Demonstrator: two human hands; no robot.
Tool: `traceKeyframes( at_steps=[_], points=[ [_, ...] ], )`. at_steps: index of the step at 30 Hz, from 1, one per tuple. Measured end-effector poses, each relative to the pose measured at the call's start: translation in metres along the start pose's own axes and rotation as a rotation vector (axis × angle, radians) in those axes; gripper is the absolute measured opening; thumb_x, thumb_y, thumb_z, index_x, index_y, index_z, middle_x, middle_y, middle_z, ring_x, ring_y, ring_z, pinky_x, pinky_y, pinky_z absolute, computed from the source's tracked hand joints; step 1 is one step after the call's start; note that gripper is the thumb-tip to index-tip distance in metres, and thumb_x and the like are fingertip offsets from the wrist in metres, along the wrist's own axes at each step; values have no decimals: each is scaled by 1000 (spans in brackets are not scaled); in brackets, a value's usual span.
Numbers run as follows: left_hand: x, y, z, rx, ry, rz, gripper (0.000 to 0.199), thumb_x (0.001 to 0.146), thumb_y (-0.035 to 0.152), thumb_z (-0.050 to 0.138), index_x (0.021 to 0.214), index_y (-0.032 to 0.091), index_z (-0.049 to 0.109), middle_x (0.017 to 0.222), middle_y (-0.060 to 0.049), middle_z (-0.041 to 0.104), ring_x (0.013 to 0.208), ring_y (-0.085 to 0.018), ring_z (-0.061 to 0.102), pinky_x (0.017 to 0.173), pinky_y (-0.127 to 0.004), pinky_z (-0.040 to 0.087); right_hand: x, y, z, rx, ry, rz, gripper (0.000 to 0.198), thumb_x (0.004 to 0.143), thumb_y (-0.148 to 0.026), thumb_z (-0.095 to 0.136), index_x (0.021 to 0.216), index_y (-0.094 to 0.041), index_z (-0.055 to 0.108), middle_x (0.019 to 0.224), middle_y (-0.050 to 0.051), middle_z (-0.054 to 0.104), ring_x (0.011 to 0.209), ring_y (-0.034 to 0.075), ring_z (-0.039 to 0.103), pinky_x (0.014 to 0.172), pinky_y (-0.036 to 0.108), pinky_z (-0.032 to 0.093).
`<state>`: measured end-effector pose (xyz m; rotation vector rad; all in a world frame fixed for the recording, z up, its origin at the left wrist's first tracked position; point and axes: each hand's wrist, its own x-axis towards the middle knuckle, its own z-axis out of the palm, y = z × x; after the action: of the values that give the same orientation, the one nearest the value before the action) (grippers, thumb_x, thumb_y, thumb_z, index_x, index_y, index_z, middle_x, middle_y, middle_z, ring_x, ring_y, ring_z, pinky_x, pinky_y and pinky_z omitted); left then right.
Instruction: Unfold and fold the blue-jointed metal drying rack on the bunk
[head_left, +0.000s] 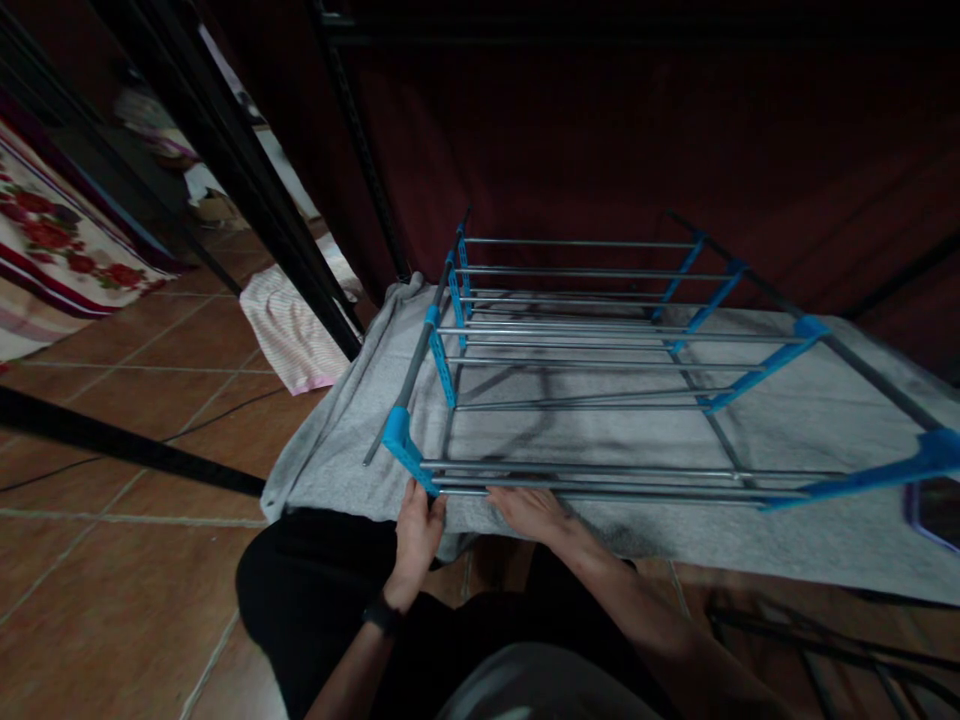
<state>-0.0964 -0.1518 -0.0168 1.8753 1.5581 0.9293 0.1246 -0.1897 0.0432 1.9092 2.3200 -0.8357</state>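
A shoe rack of grey metal rods (585,345) and blue plastic side pieces lies tilted on a grey cloth (810,420) on the floor. My left hand (418,530) grips the nearest blue side piece (405,448) at its lower end. My right hand (529,508) rests under the closest pair of metal rods (600,480), fingers touching them. Both forearms reach out from my lap.
Terracotta floor tiles (127,560) spread to the left. A striped pink cloth (289,330) lies beyond the grey one. Black metal frame posts (247,190) lean at the left, a dark red curtain hangs behind. A phone-like object (934,510) sits at the right edge.
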Motion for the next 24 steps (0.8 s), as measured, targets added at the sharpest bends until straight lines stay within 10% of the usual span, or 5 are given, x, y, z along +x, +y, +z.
traceKeyframes(
  at_steps=[24],
  points=[
    [7, -7, -7, 92, -15, 29, 36, 87, 53, 48, 107, 25, 57, 117, -12, 61, 110, -34, 61, 94, -52, 53, 2, -2, 10, -59, 128, -63, 37, 106, -43, 31, 125, -30, 60, 112, 3, 75, 95, 18, 72, 82, 31, 57]
  ],
)
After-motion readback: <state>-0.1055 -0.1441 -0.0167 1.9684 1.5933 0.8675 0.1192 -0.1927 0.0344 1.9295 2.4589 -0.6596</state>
